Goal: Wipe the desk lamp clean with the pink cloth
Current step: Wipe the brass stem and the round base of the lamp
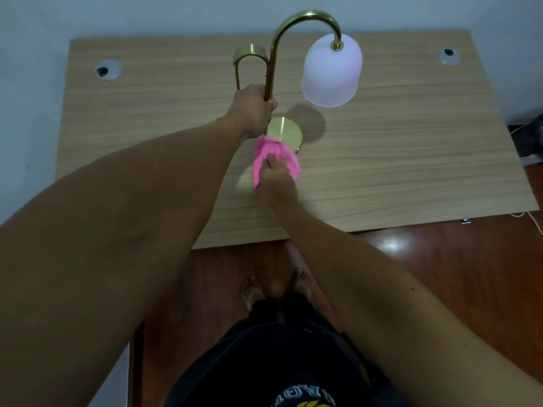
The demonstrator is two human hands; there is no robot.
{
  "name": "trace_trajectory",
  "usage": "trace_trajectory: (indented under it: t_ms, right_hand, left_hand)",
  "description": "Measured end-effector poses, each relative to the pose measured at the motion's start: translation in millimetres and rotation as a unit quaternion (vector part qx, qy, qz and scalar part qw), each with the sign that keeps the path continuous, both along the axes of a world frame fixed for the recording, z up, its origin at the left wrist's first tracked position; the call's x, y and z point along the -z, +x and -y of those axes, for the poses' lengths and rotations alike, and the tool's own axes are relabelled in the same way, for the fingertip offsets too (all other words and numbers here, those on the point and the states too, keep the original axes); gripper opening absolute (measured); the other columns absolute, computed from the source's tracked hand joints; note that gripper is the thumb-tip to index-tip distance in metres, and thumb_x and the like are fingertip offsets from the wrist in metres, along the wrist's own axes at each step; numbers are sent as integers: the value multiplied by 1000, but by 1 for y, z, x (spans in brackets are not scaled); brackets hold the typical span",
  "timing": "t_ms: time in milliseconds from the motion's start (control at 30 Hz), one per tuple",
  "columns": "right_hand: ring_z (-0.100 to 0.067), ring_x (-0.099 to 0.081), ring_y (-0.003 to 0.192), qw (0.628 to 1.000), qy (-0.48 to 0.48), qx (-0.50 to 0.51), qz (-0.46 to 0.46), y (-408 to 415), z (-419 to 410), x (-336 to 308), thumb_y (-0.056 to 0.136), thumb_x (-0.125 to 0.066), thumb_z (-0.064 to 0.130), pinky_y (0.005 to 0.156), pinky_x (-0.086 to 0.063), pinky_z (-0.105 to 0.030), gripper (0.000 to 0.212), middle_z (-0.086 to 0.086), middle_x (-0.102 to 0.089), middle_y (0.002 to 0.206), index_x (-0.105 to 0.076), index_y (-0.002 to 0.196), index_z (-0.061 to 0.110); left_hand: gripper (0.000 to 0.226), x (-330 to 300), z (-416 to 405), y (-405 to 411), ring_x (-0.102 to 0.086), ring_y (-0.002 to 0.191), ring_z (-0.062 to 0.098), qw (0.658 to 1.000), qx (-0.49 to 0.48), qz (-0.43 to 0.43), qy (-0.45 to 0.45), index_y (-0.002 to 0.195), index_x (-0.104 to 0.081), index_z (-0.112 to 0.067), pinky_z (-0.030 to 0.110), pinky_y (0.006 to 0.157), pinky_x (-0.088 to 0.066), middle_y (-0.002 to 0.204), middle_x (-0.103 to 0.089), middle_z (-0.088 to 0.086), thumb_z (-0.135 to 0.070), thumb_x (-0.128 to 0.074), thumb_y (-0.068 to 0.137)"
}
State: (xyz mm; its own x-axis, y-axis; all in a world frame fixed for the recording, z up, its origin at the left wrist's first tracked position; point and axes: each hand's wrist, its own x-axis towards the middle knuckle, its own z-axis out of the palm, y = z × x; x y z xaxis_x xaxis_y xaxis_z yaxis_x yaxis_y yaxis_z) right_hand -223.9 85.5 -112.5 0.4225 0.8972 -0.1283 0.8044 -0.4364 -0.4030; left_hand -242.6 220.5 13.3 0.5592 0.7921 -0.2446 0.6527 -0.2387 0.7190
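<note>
A brass desk lamp (296, 20) stands on the wooden desk (411, 148), with a curved gold stem, a white frosted shade (332, 71) hanging at the right and a round gold base (286, 135). My left hand (252, 110) is closed around the lower part of the stem, just above the base. My right hand (276, 180) grips the pink cloth (276, 155) and presses it against the near edge of the base. The cloth covers the front of the base.
A second gold loop of the lamp (249, 58) rises left of the stem. Two round cable holes (107, 70) (448, 55) sit at the desk's far corners. Behind the desk is a wall. Cables and a dark object (529, 142) lie on the floor at right.
</note>
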Motion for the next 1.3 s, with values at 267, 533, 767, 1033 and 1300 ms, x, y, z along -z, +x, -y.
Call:
trace_trajectory:
  t_ms: [267,533,767,1033,1300]
  right_hand:
    - [-25,-72,78,905,179,166,-350,13,5,-41,107,-43,9,65,-62,-32,27,-12,-70,97,-67,114,-2]
    - [-31,-72,87,751,105,324,-567,81,-4,-69,97,-46,-1,84,-63,-47,18,-9,-68,88,-63,105,3]
    - [-33,-42,135,977,71,103,-170,88,0,-42,97,-64,31,115,-42,-50,70,-17,-28,155,-32,157,18]
    - [-45,-43,133,977,-47,-99,185,86,1,7,103,-42,59,96,-49,-52,76,-28,-24,161,-14,164,24]
    - [-31,-69,95,981,145,-26,123,96,-4,-1,99,-62,32,78,-61,-53,23,-4,-68,116,-68,119,24]
  left_hand:
    - [23,1,1,-1,-59,97,18,1000,-6,2,4,114,-67,-12,28,81,-42,113,-66,7,-27,-53,102]
    - [23,1,0,-1,-61,97,20,1000,-14,-3,9,113,-68,-13,26,81,-41,114,-68,8,-27,-55,101]
    - [19,1,2,-1,-61,96,18,1000,-17,9,-8,109,-67,-15,27,81,-42,112,-67,6,-26,-53,102]
    - [14,4,0,0,-62,98,19,1000,-13,11,-7,106,-64,-17,28,84,-44,107,-66,4,-26,-53,102]
    - [16,3,0,-2,-59,95,15,1000,-5,14,3,108,-64,-16,25,80,-40,106,-64,1,-25,-52,103]
